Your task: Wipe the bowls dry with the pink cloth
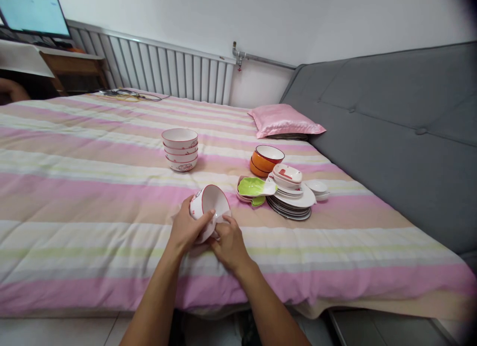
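Note:
My left hand (187,225) grips a white bowl (213,199) with a red rim and red pattern, its thumb over the rim. The bowl is tilted, its opening turned up and to the right, above the near part of the bed. My right hand (230,241) has its fingers closed on a thin white tissue or cloth (206,233), which it presses at the bowl's lower rim. Part of that white piece is hidden by the fingers. Beyond my hands stands a stack of several matching bowls (181,149), upright on the striped bedspread (112,202).
To the right are orange bowls (263,163), green leaf-shaped dishes (253,187), small rectangular dishes (287,173), stacked plates (307,198) and small white dishes (318,188). A pink pillow (286,120) lies by the grey headboard (391,102). Cables (137,95) lie at the far edge.

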`<action>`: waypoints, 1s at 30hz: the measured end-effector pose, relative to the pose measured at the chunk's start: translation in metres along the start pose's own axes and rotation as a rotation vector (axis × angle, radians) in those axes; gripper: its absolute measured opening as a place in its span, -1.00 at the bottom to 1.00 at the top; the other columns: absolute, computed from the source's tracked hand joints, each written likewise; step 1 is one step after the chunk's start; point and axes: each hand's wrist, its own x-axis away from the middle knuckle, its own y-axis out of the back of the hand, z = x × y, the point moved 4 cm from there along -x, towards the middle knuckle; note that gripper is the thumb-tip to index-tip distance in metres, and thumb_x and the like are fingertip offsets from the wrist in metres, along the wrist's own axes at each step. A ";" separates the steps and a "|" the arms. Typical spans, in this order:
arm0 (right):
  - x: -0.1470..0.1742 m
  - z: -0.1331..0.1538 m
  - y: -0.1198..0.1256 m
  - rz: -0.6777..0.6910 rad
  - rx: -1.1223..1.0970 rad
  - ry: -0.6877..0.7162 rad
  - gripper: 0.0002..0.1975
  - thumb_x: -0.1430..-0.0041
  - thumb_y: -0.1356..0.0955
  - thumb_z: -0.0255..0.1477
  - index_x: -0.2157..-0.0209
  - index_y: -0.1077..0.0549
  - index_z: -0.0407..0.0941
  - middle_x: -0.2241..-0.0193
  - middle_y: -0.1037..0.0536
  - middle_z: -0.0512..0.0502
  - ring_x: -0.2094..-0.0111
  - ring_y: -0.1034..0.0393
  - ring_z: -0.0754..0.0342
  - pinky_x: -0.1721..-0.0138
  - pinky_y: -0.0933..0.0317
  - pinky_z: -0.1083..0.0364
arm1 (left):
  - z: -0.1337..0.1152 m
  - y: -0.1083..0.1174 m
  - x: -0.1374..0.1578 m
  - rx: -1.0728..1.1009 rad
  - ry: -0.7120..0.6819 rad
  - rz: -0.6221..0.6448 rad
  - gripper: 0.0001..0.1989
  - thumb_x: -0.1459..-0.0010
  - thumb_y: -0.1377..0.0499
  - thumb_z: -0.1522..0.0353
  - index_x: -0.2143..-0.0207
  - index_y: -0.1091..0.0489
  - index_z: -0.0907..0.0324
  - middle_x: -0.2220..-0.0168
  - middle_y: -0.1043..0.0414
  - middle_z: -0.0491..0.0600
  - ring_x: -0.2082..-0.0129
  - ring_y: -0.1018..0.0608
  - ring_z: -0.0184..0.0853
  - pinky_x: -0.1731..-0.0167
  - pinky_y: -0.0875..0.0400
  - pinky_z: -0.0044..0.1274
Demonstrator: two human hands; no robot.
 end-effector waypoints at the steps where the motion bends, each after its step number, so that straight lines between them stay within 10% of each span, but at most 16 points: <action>1: 0.000 -0.001 0.001 0.014 0.010 -0.009 -0.90 -0.02 -0.32 -0.55 0.48 -0.45 -0.09 0.52 -0.55 0.01 0.43 -0.41 0.09 -0.13 -0.06 0.03 | 0.002 0.000 -0.001 0.011 0.004 -0.002 -0.25 0.11 -0.23 0.08 -0.12 -0.20 0.22 -0.03 -0.36 0.14 -0.01 -0.42 -0.08 0.01 -0.29 -0.32; 30: 0.000 0.005 -0.003 -0.072 -0.005 0.045 -0.84 0.09 -0.26 -0.61 0.59 -0.33 -0.07 0.61 -0.47 0.03 0.49 -0.36 0.09 -0.07 -0.13 0.08 | -0.002 -0.001 0.001 0.009 -0.026 0.013 -0.15 0.17 -0.27 0.04 -0.15 -0.16 0.20 -0.11 -0.30 0.17 -0.08 -0.38 -0.06 -0.05 -0.24 -0.30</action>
